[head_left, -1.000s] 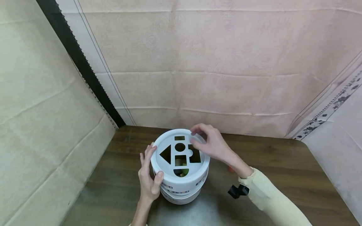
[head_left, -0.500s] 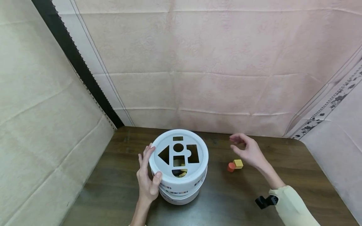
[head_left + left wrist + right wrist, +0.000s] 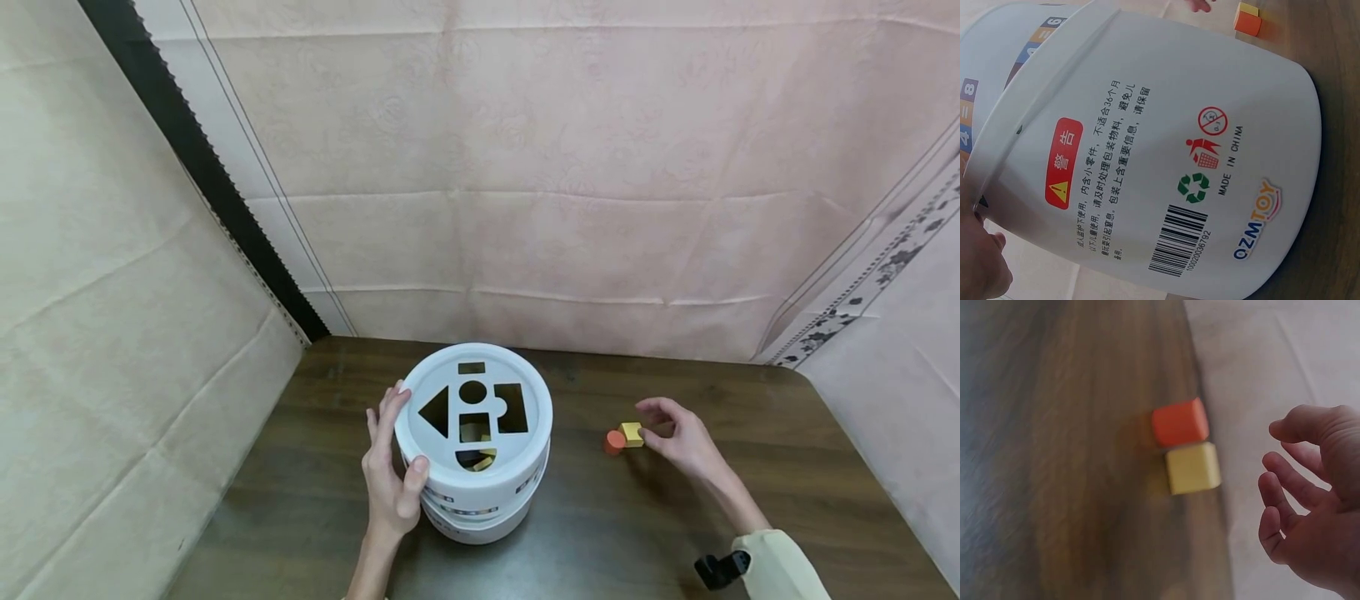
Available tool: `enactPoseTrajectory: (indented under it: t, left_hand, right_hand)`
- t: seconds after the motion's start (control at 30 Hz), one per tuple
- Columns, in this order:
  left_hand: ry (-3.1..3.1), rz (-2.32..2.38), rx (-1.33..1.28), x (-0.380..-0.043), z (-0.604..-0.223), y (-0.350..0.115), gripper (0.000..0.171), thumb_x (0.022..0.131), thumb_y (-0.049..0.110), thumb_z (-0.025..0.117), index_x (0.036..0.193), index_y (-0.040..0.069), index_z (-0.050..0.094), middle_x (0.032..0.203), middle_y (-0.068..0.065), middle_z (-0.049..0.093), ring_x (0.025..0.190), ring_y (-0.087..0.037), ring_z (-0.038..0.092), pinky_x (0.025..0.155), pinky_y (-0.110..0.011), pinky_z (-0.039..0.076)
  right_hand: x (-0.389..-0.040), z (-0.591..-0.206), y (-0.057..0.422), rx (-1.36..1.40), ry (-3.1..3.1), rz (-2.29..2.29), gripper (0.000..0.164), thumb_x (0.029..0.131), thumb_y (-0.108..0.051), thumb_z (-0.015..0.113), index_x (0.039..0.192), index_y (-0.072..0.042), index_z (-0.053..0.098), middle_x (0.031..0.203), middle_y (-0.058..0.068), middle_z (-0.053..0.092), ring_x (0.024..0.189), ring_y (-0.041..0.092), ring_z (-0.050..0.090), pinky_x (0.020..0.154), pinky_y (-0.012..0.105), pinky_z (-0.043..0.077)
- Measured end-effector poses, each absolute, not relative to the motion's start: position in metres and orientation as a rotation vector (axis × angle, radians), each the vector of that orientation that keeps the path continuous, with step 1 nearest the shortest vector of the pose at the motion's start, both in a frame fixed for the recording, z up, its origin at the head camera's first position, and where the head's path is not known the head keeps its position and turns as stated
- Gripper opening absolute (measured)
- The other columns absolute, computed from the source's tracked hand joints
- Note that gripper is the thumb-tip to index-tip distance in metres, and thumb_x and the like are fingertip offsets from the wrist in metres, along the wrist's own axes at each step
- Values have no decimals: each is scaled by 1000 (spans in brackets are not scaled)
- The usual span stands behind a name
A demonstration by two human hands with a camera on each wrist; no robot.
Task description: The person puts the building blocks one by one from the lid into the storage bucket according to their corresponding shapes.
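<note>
A white toy bucket [image 3: 1166,156] stands upright on the table, its white lid [image 3: 427,379] cut with shaped holes. My left hand [image 3: 392,483] rests against the lid's left side, fingers along the rim and thumb on the front edge. Through the front holes, yellow pieces show inside. To the right, an orange-red cylinder [image 3: 614,442] and a yellow block [image 3: 631,434] lie side by side on the table. My right hand [image 3: 681,437] hovers just right of the yellow block, fingers loosely bent and thumb apart, holding nothing. In the right wrist view, both blocks lie beyond its fingertips.
The brown wood-grain table [image 3: 300,500] ends at a pale cloth wall [image 3: 570,250] behind the bucket. More cloth panels stand at the left [image 3: 112,333] and right sides. A black wrist camera [image 3: 722,571] sits at the right sleeve.
My right hand has left the lid, moved right and come down beside the yellow block. Both blocks have come into sight from behind the forearm. The left hand has stayed at the lid.
</note>
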State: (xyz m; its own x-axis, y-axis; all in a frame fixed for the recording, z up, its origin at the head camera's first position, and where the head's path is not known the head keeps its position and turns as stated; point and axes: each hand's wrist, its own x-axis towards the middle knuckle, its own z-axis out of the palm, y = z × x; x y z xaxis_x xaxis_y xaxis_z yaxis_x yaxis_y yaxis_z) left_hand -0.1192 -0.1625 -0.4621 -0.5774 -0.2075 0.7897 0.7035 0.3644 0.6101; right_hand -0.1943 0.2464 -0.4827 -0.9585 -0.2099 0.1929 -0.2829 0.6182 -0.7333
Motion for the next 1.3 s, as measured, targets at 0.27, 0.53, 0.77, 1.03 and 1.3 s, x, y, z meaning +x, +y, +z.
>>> enactPoseTrajectory:
  t: [0.27, 0.53, 0.77, 1.03, 1.3]
  left_hand:
    - [-1767, -1350, -449, -119, -462, -163, 68, 90, 45, 55, 139, -3, 54, 144, -20, 52, 136, -47, 39, 103, -77, 4]
    - [-1762, -1351, -453, -119, -462, -163, 68, 90, 45, 55, 138, -3, 54, 143, -21, 52, 134, -51, 39, 104, -77, 4]
    - [-1766, -1348, -449, -119, -462, -163, 69, 91, 46, 55, 138, -3, 54, 144, -21, 52, 136, -48, 39, 104, -76, 4]
    - [-1765, -1344, -450, -119, -462, -163, 69, 91, 47, 54, 138, -3, 54, 144, -21, 52, 136, -47, 39, 104, -77, 5]
    - [-1771, -1347, -449, -119, -462, -162, 68, 91, 46, 55, 139, -3, 54, 144, -20, 52, 137, -46, 39, 104, -77, 4]
  right_hand:
    - [-197, -507, 260, 333, -2800, 1337, 40, 86, 2, 73, 123, 4, 60, 113, 18, 63, 99, 31, 60, 76, 32, 51]
    - [-200, -524, 265, 358, -2773, 1440, 45, 85, 4, 74, 127, 6, 58, 112, 18, 64, 94, 30, 59, 73, 28, 49]
    - [-204, -531, 264, 366, -2790, 1404, 45, 85, 4, 74, 127, 4, 59, 110, 16, 65, 94, 29, 59, 72, 29, 48]
    - [-208, -533, 265, 344, -2827, 1381, 43, 85, 4, 73, 127, 2, 60, 109, 14, 66, 95, 28, 58, 74, 31, 48]
    - [-211, -536, 265, 316, -2845, 1363, 38, 85, 5, 72, 122, 1, 63, 103, 11, 65, 89, 24, 57, 72, 31, 48]
